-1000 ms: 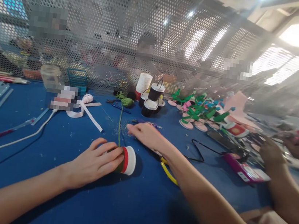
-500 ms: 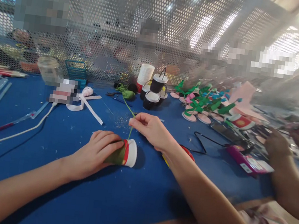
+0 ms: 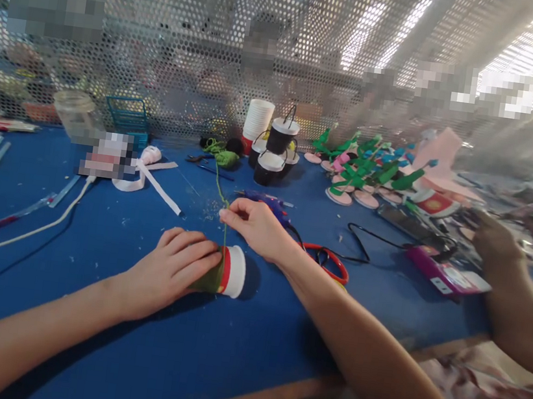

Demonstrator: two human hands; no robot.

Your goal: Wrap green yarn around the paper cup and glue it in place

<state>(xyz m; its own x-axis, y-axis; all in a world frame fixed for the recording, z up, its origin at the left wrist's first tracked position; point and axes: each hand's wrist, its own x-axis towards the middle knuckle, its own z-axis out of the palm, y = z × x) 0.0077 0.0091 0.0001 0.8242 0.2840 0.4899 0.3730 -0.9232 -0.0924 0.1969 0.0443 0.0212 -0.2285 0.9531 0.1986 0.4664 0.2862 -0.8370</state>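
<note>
My left hand [image 3: 183, 258] is wrapped over a paper cup [image 3: 236, 272] that lies on its side, white rim toward the right. Dark green yarn is wound around much of the cup, and a red band shows beside the rim. Between thumb and fingers, my right hand [image 3: 249, 223] pinches a strand of green yarn [image 3: 222, 184] just above the cup. From the cup this strand runs up through my fingers to a small green yarn ball [image 3: 227, 159] farther back. Part of the cup is hidden under my left palm.
Behind stand black yarn-covered cups [image 3: 269, 168] and a white cup stack [image 3: 258, 120]. A glue gun [image 3: 270, 208] and red-handled scissors [image 3: 336, 265] lie near my right arm. White ribbon [image 3: 164, 192] is at left, green flower pieces [image 3: 362, 176] at right. A co-worker's hand [image 3: 499, 243] works far right.
My right hand has shifted slightly left with the yarn. The glue gun and scissors show more beside my right arm. The view has tilted a little, and my left hand keeps hold of the cup.
</note>
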